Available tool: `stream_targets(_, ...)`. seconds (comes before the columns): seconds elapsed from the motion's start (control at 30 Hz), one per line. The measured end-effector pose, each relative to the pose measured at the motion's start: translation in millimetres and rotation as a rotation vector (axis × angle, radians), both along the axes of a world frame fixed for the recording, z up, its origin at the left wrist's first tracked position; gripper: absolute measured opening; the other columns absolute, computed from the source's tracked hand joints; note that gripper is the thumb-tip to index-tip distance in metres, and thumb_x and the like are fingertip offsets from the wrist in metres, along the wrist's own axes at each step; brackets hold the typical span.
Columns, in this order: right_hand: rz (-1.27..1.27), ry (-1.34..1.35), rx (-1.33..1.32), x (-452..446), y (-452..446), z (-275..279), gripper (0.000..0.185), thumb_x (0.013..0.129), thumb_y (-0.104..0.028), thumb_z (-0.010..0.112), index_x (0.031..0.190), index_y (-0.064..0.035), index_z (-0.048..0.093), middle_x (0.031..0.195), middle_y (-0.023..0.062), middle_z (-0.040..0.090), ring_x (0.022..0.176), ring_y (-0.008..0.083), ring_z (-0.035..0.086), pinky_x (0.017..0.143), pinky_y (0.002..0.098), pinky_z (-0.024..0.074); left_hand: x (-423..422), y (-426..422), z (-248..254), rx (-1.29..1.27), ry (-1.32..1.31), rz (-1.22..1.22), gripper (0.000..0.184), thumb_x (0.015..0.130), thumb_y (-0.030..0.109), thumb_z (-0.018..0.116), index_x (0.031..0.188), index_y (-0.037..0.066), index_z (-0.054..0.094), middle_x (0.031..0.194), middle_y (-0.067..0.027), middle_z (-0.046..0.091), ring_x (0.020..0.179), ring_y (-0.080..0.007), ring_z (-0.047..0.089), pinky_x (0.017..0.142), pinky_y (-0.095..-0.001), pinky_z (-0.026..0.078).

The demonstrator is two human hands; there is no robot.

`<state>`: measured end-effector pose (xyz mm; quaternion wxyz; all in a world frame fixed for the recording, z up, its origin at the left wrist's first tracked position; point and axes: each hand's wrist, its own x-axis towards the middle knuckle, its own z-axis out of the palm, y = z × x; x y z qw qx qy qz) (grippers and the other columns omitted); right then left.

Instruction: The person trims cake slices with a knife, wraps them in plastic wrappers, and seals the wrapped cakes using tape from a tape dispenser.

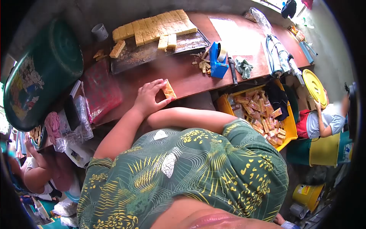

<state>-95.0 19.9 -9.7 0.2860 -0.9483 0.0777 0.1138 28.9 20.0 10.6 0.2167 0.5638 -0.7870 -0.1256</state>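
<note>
green shirt (pixel 183 168) nearest; left hand (pixel 151 98) holds wrapped bar (pixel 169 90) by table (pixel 185 74) edge.

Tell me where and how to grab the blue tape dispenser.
Grip its blue body, probably best from the near table edge, thumb and fingers on opposite sides: it stands close to that edge, its tape roll towards the far end. A black tool lies close on its right.

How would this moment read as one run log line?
left hand: holding small bar | right hand: hidden | tape dispenser: on table | yellow crate: wrapped bars
</note>
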Motion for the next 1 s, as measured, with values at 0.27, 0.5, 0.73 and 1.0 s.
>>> stream_targets(0.27,-0.928,-0.698,-0.326,-225,-65,162,0.023,0.079,0.002,0.082,0.099,-0.0068,0.078,0.101,0.0078,0.071,0.096,0.0233,0.069,0.085,0.0343,0.0556,-4,9,10,-0.028,-0.018,-0.023,0.07,0.087,0.054,0.075,0.143,0.015,0.059,0.154,-0.0054,0.051,0.137,-0.029,0.049,0.116,-0.0483,0.034)
stream_targets(0.5,-0.868,-0.367,-0.678,-307,-142,121,0.01,0.081,-0.019,0.083,0.089,-0.0155,0.079,0.102,0.0068,0.071,0.098,0.0299,0.068,0.09,0.0431,0.0545,-2,8,4,-0.07,-0.003,-0.037,0.071,0.086,0.056,0.075,0.143,0.015,0.06,0.152,-0.0043,0.052,0.135,-0.0272,0.049,0.114,-0.046,0.035)
stream_targets(0.73,-0.838,-0.373,-0.565,-305,-161,109,0.012,0.081,-0.017,0.084,0.091,-0.0144,0.079,0.103,0.0067,0.07,0.094,0.0291,0.068,0.085,0.0408,0.0563,-2,10,7,-0.049,0.011,-0.036,0.072,0.084,0.049,0.079,0.144,0.015,0.059,0.154,-0.0051,0.051,0.136,-0.0291,0.05,0.114,-0.0466,0.036)
stream_targets(1.0,-0.734,-0.352,-0.501,-299,-173,101,0.013,0.084,-0.014,0.082,0.096,-0.0131,0.079,0.1,0.0075,0.068,0.09,0.0264,0.068,0.082,0.0397,0.0564,0,9,6,-0.042,0.007,-0.047,0.074,0.085,0.051,0.077,0.145,0.015,0.057,0.153,-0.0063,0.052,0.136,-0.0288,0.051,0.114,-0.0462,0.035)
